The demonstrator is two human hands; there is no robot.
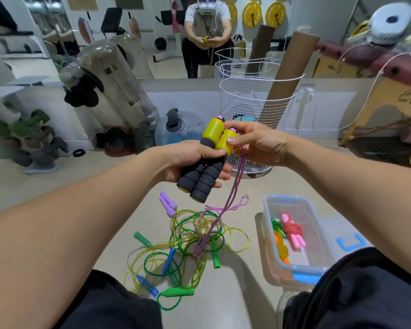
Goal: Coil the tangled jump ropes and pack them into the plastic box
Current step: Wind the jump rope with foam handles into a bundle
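Handles (205, 160), two w/ yellow tops and dark foam grips, sit side by side, clenched in left hand (188, 160). Right hand (254, 143) pinches the pink cord (226, 205) near the handle tops; cord hangs down into the tangled pile (188, 243) of green and yellow ropes on the floor, center. Plastic box (297, 269), near right, holds a coiled pink rope (292, 230) plus orange and green ones at its left wall.
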